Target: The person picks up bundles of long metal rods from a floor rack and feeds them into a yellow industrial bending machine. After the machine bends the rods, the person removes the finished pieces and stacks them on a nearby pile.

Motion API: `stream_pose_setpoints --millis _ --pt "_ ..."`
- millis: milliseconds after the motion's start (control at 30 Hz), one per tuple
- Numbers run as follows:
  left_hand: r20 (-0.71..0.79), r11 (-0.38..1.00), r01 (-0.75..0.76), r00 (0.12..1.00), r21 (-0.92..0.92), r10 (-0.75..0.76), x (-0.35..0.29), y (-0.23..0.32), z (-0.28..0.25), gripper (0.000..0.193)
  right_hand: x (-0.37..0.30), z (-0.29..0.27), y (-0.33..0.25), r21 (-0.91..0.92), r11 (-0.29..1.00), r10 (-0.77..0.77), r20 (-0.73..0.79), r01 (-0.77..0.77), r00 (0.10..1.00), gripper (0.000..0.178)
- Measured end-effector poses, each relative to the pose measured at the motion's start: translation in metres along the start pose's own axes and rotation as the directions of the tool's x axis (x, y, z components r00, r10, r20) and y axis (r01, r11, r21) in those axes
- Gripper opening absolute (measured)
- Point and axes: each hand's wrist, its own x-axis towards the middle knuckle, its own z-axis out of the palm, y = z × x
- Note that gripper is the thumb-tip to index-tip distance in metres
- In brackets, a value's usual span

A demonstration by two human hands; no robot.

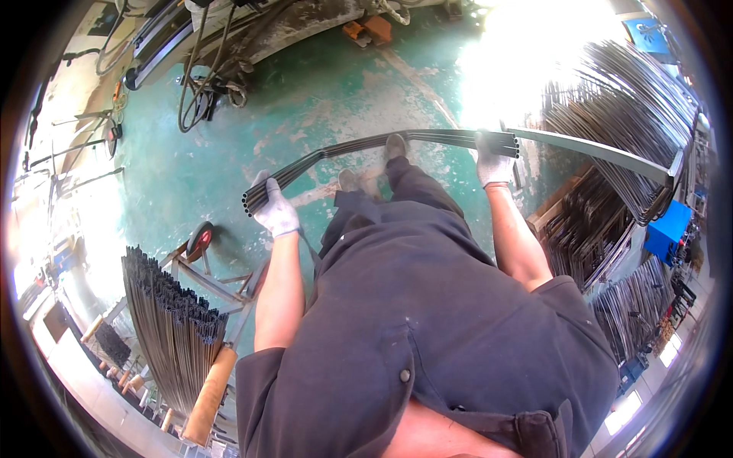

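Note:
A bundle of dark, bent metal tubes [366,143] stretches across in front of me, its open round ends showing at both sides. My left hand [276,211], in a pale work glove, is closed round the bundle near its left end. Close to the right end, my right hand [495,162], gloved the same way, grips the tubes too. The fingers of the right hand are partly hidden and washed out by glare. Just beyond the right end, a grey metal bar [595,150] of a rack runs off to the right.
Stacks of bent metal rods [626,114] fill the right side, by a blue box [668,231]. At left stands a wheeled cart [200,243] beside a dense tube bundle [172,328] and a cardboard roll [210,397]. Machinery with hanging cables [202,84] lies ahead, over worn green floor [321,99].

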Motion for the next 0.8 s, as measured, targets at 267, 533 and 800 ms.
stream_pose_setpoints --millis 267,533,800 --pt "0.030 0.999 -0.016 0.999 -0.036 0.017 -0.001 -0.002 -0.005 0.026 0.008 -0.014 -0.007 -0.032 0.999 0.033 0.046 -0.031 0.998 0.034" --pt "0.078 0.995 -0.066 0.995 0.081 0.059 -0.007 0.001 -0.015 0.025 0.001 -0.056 -0.050 0.316 0.928 0.268 -0.198 -0.197 0.943 0.023" --pt "0.095 0.864 -0.363 0.931 0.350 0.353 -0.014 0.020 -0.022 0.024 0.007 -0.082 -0.071 0.422 0.840 0.414 -0.091 -0.341 0.906 0.029"
